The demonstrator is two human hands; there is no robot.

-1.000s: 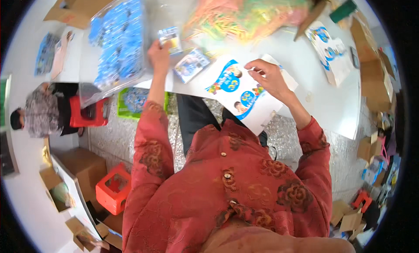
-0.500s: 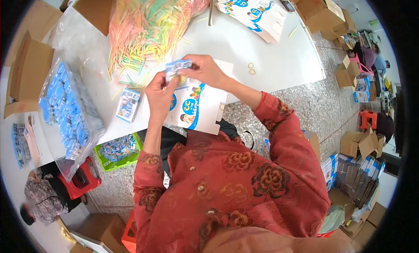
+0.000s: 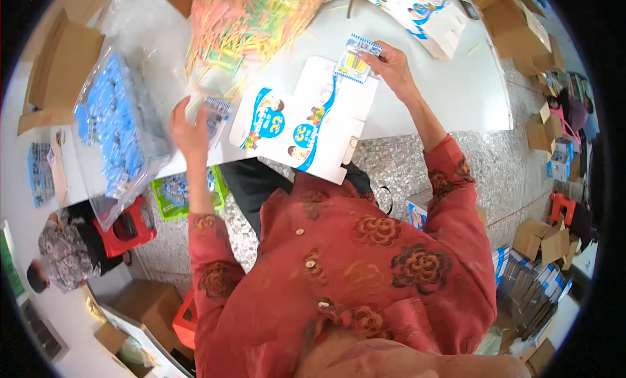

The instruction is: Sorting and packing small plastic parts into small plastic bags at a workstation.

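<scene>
My right hand pinches a small flat blue-and-white packet with yellow pieces showing in it, over the far end of a white printed flat carton. At the left, my left hand has its thumb and fingers apart beside another small blue-and-white packet on the table; motion smears the fingers slightly. Whether they touch that packet is hard to see. The carton lies flat between both hands, its near corner reaching past the table edge toward my lap.
A heap of thin coloured sticks lies at the back. A clear bag of blue packets stands left. More white cartons lie back right. Below the table edge sits a green crate; a person is beside a red stool.
My hands were together on a packet; they have parted. The right hand carried it to the right, over the carton, and the left hand moved left to the other packet. The view has also shifted.
</scene>
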